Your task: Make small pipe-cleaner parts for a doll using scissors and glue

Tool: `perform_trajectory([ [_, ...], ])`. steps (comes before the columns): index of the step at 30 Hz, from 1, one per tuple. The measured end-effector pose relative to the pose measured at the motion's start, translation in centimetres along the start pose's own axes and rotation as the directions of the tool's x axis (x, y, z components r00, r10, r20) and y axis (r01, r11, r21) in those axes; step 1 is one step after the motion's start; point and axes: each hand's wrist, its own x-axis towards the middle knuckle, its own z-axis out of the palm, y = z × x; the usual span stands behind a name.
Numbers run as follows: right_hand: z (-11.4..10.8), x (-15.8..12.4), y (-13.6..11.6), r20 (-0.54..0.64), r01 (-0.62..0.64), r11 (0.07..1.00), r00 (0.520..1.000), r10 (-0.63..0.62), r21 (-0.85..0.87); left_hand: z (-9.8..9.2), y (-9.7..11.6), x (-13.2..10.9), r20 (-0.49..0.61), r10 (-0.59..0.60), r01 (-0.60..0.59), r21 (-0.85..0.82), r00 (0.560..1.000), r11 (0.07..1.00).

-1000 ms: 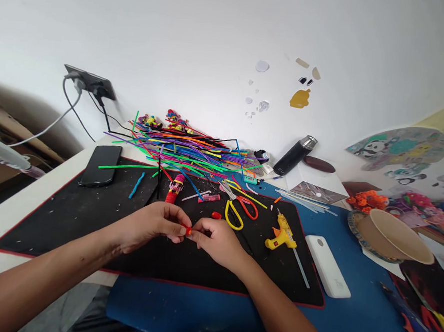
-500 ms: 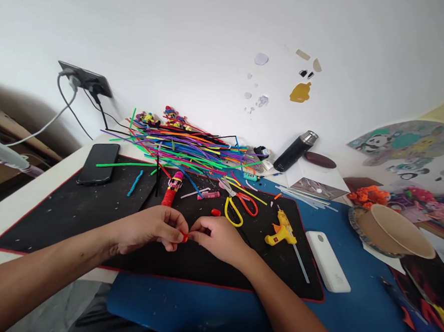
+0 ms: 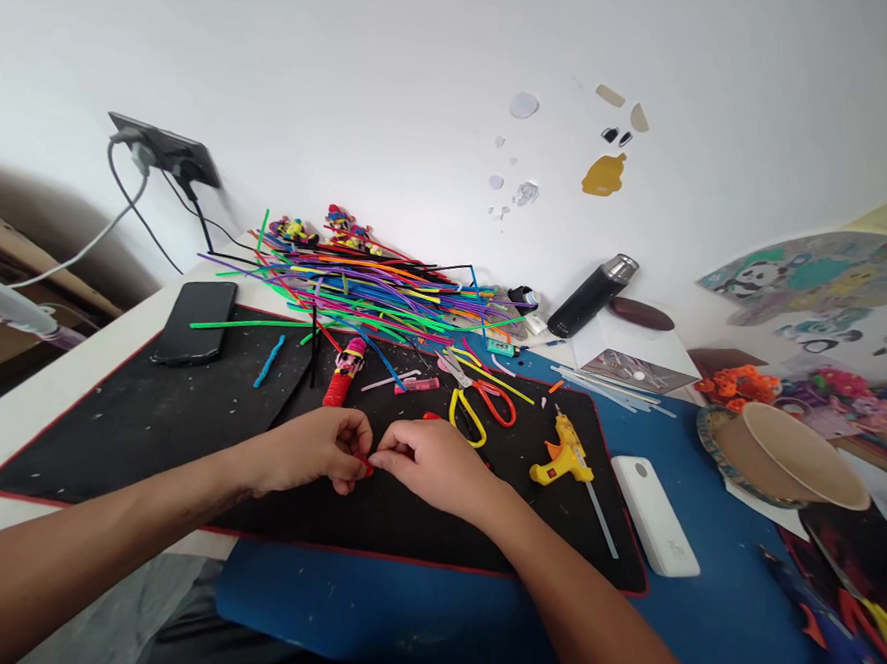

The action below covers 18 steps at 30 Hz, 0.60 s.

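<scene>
Above the front half of a black mat with a red edge, seen from the head camera, two bare hands nearly meet. The left hand pinches a small red piece between thumb and fingers, and the piece sits between the two hands. The right hand has its thumb and forefinger close together beside it; whether they grip it, I cannot tell. Beyond the left hand lies a red figure with a pink top. Partly hidden behind the right hand is another red piece, near scissors with one yellow and one red handle. Farther right lies a yellow glue gun. Behind everything spreads a heap of colourful stems.
</scene>
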Motion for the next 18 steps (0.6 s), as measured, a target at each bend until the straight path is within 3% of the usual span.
perform_trajectory([
  [7,0.3,-0.6,-0.1,-0.053,0.011,0.999,0.999,-0.009,0.051,-0.3,0.0,0.5,-0.15,0.01,-0.027,-0.108,0.989,0.994],
  [12,1.0,-1.1,0.3,-0.128,0.031,0.996,0.992,-0.019,0.088,-0.1,0.2,0.2,-0.197,-0.002,-0.064,-0.327,0.98,0.943],
  [18,2.5,-1.4,0.8,-0.142,-0.007,0.95,0.988,0.054,0.312,0.7,0.0,-0.1,-0.217,0.001,-0.117,-0.524,0.976,0.844],
])
